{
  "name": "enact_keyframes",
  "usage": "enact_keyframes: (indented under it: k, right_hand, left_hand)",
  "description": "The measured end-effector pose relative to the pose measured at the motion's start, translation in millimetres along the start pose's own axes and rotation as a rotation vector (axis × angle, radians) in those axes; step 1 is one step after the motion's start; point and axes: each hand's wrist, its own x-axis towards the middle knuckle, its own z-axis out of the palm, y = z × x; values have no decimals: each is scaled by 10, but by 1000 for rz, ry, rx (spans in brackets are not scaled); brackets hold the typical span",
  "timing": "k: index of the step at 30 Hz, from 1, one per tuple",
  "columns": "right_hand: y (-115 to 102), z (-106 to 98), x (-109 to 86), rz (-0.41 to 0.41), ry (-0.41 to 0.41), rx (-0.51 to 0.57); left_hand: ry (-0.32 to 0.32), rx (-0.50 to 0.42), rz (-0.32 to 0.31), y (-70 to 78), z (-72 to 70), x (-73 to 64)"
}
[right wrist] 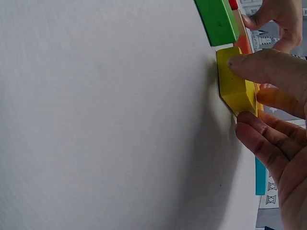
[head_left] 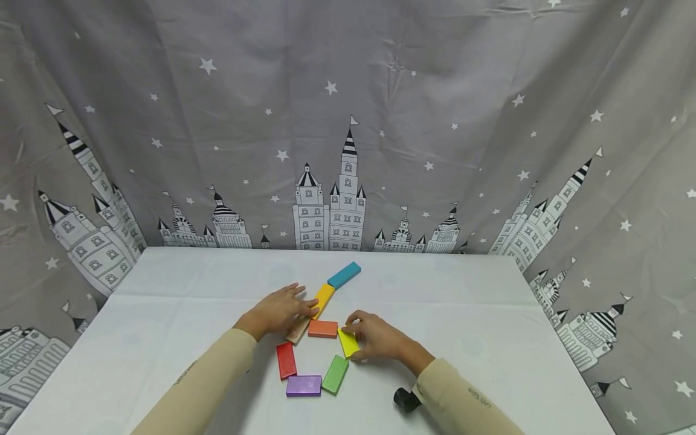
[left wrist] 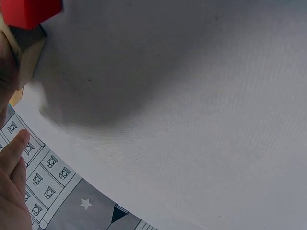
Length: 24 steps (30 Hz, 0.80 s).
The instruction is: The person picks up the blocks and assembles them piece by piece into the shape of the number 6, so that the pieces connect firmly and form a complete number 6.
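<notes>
Thumb and fingers of my right hand [head_left: 377, 340] pinch a bright yellow block [head_left: 347, 344] lying on the table; the right wrist view shows the thumb against it near a green block [right wrist: 218, 21]. The left hand [head_left: 278, 311] spreads over the joint between a plain wooden block [head_left: 297, 332] and a yellow-orange block [head_left: 324, 296]. Its fingertips touch the yellow-orange block, and its thumb lies against the wooden one. An orange-red block [head_left: 323, 329] sits between the hands. Red [head_left: 286, 361] and purple blocks [head_left: 304, 386] lie nearer, forming a ring with the others.
A blue block [head_left: 344, 275] continues the line at the far end, touching the yellow-orange one. Everything lies on a white-covered table [head_left: 462, 314]. A grey curtain [head_left: 413, 151] printed with castles and stars hangs behind. A black object [head_left: 405, 400] shows by the right sleeve.
</notes>
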Motion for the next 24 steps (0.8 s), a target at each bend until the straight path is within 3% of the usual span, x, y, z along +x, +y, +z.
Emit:
enact_keyframes:
  k: [16,24]
  right_hand:
    - [11,71,-27,45,25,40]
    - [119,95,-72,63,55,147]
  left_hand:
    - [-9,-19,-28,6,18,24]
    - [-18,11,-46,25,-1,60]
